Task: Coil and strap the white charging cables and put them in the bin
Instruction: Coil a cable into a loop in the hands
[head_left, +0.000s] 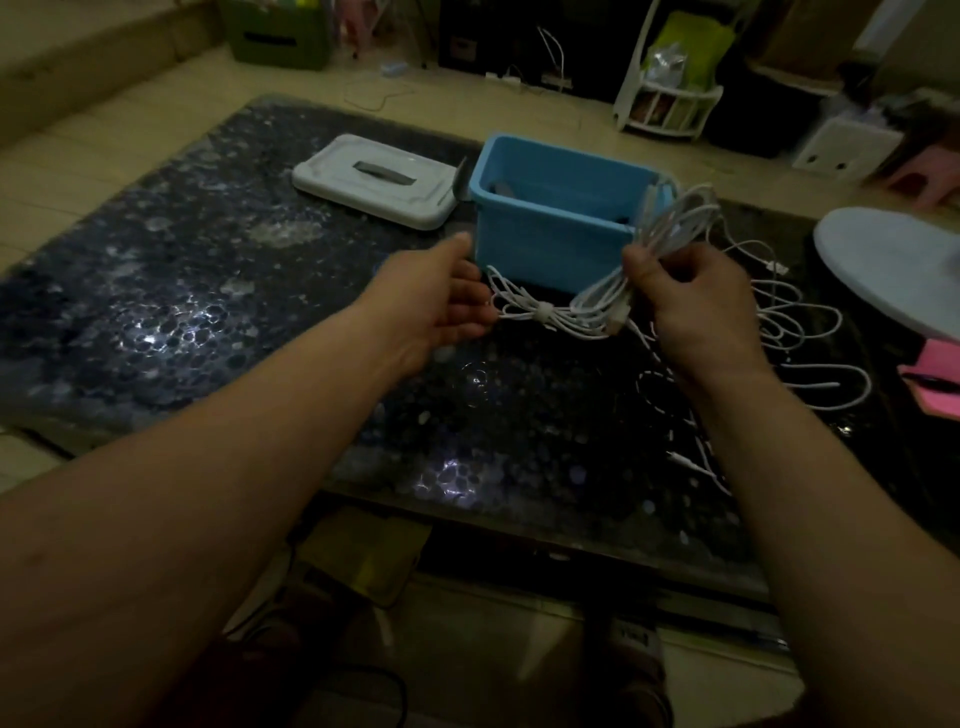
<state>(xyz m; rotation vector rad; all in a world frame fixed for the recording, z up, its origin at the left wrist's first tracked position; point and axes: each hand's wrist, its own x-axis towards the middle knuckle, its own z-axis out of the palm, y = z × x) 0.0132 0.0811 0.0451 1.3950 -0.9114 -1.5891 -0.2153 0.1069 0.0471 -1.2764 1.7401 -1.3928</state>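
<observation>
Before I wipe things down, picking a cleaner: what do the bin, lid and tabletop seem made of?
Blue bin: likely moulded plastic, matt, uniform colour. Grey lid: probably plastic, smooth, moulded handle. Tabletop: glossy, mirror-like glints; polished stone or glass, unclear.

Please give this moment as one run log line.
left hand: open, at strapped coil on table | right hand: grips second coil by blue bin | lid: off | loose cables: at right

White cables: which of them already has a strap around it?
The bundle lying before the blue bin, beside the left hand. The coil in the right hand shows no strap; the remaining cables lie loose.
</observation>
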